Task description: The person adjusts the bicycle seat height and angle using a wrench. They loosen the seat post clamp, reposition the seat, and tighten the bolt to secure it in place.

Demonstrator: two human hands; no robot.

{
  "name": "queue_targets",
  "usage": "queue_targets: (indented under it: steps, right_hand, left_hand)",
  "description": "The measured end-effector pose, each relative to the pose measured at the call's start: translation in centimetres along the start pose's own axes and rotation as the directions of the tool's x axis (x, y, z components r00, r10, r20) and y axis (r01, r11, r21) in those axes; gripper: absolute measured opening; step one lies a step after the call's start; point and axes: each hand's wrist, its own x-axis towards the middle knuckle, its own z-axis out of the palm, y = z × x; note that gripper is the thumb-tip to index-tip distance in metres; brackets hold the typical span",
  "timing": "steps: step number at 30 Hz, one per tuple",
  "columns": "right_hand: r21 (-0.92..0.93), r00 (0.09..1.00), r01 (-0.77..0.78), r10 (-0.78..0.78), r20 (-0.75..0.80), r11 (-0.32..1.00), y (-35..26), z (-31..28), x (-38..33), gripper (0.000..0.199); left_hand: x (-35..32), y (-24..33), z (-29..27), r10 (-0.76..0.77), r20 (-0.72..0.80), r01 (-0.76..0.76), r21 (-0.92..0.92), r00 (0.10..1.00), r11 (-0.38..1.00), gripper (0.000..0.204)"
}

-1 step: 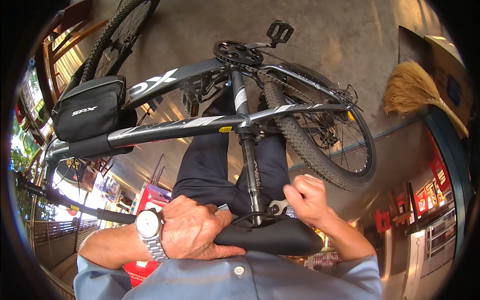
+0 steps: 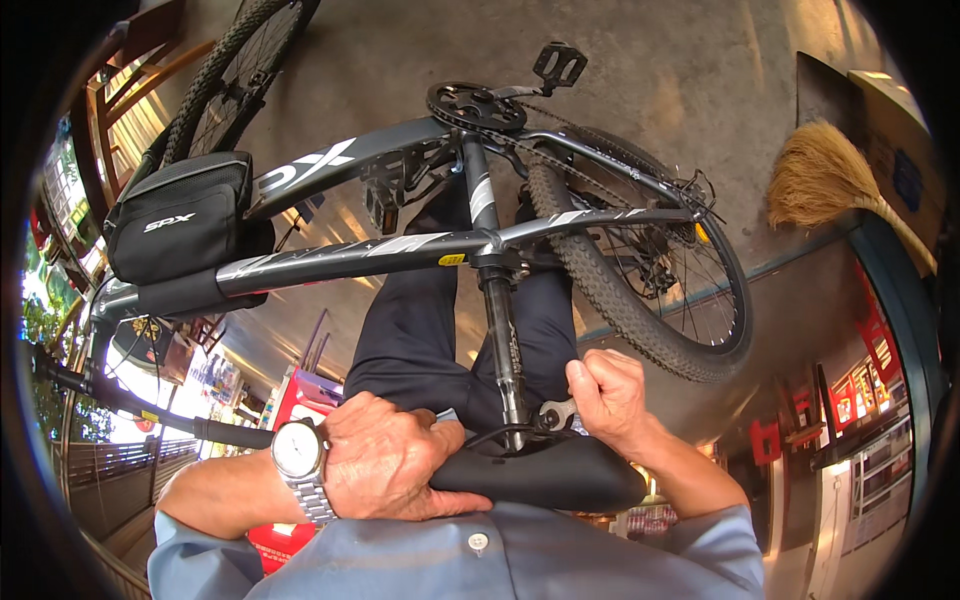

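A black bicycle saddle [image 2: 550,480] lies close against my shirt, on top of the dark seat post [image 2: 503,345]. My left hand [image 2: 385,455] grips one end of the saddle, thumb along its surface, other fingers partly hidden. Closed around a metal spanner [image 2: 556,413], my right hand [image 2: 608,398] sits just right of the post. The spanner's jaw is at the clamp under the saddle; its handle is hidden in my fist. The grey and black bicycle frame [image 2: 360,257] stretches away to the left, with the rear wheel [image 2: 640,290] beyond my right hand.
A black bag [image 2: 180,220] is strapped to the frame near the handlebar. The crank's pedal [image 2: 560,65] sticks out at the far side. On the right, a straw broom [image 2: 825,180] leans near a cardboard box [image 2: 900,140]. My legs [image 2: 415,330] are beneath the bicycle.
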Motion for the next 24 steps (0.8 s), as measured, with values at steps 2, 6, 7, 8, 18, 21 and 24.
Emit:
queue_targets:
  steps: [2,6,7,8,18,21,24]
  right_hand:
    - [-0.063,0.996,-0.015,0.009,-0.093,0.998,-0.1,0.9,-0.1,0.036]
    - [-0.125,0.983,0.09,-0.109,-0.149,0.988,0.1,0.9,0.7,0.031]
    - [-0.159,0.98,0.111,-0.135,-0.146,0.981,0.3,0.9,0.7,0.028]
    - [-0.161,0.969,0.173,-0.197,-0.149,0.972,0.8,0.9,1.2,0.027]
    - [0.093,0.685,0.7,-0.702,0.193,0.708,3.4,0.6,10.8,0.037]
    - [0.199,0.525,0.793,-0.811,0.258,0.576,3.1,1.1,13.3,0.045]
    - [0.279,0.383,0.846,-0.883,0.272,0.453,2.3,1.4,15.3,0.048]
  left_hand:
    - [0.1,-0.1,-0.2,0.021,0.002,-0.021,0.015,1.0,1.0,0.059]
    - [-0.1,0.4,0.1,-0.003,-0.059,0.002,-0.011,0.998,1.0,0.058]
    - [-0.2,0.5,0.1,-0.003,-0.066,0.002,-0.007,0.998,1.0,0.058]
    - [-0.2,0.6,0.2,-0.004,-0.073,0.004,-0.002,0.997,1.0,0.059]
    - [0.0,1.2,-0.4,-0.07,-0.104,0.07,0.0,0.992,0.998,0.059]
    - [0.0,1.3,-0.5,-0.068,-0.103,0.069,0.0,0.992,0.998,0.059]
    - [0.1,1.0,-0.5,-0.042,-0.085,0.043,0.01,0.995,0.999,0.059]
